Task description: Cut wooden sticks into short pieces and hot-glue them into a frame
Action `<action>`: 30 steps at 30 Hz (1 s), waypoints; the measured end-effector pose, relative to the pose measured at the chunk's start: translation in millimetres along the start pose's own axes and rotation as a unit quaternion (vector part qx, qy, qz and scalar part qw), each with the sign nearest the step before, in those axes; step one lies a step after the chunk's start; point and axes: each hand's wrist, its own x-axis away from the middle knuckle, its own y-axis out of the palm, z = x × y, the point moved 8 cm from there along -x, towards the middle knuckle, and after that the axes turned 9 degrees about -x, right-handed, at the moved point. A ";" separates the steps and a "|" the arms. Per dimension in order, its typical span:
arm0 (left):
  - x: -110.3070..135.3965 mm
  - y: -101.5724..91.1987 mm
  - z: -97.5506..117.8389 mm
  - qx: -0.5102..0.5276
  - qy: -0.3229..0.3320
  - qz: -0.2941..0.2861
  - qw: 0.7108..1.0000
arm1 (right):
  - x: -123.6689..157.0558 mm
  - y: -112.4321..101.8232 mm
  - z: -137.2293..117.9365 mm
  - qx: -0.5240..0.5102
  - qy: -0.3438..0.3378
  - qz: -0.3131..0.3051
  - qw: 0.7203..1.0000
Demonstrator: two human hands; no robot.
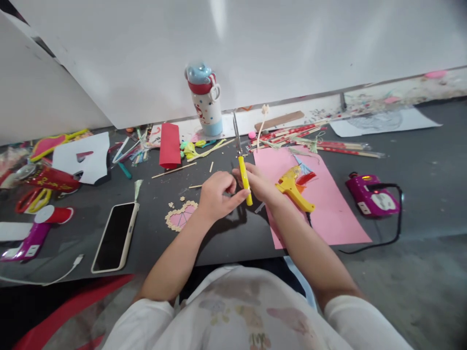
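Observation:
My right hand (260,183) is closed round the yellow handle of a pair of scissors (243,177), whose metal blades (236,133) point away from me. My left hand (216,195) is curled in a pinch right beside that handle; what its fingers hold is too small to make out. Both hands hover over the dark table (219,238), just right of a pink heart edged with small wooden pieces (180,215). A yellow glue gun (294,187) lies on a pink paper sheet (328,204) by my right wrist.
A phone (115,236) lies at the left with a white cable (69,269). A spotted bottle (206,102) stands at the back. A folded red paper (170,145), sticks (328,141), red cups (54,214) and a purple device (370,197) with a black cord lie around.

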 end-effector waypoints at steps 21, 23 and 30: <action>7.0 37.5 -17.1 0.264 -0.206 -0.060 0.941 | 0.2 10.1 4.0 -0.042 0.039 -0.031 0.998; 7.5 38.7 -18.2 0.267 -0.210 -0.060 0.938 | 0.5 9.9 3.5 -0.037 0.043 -0.026 0.998; 7.9 40.6 -19.4 0.274 -0.206 -0.062 0.937 | -0.7 9.0 3.7 -0.029 0.040 -0.020 0.999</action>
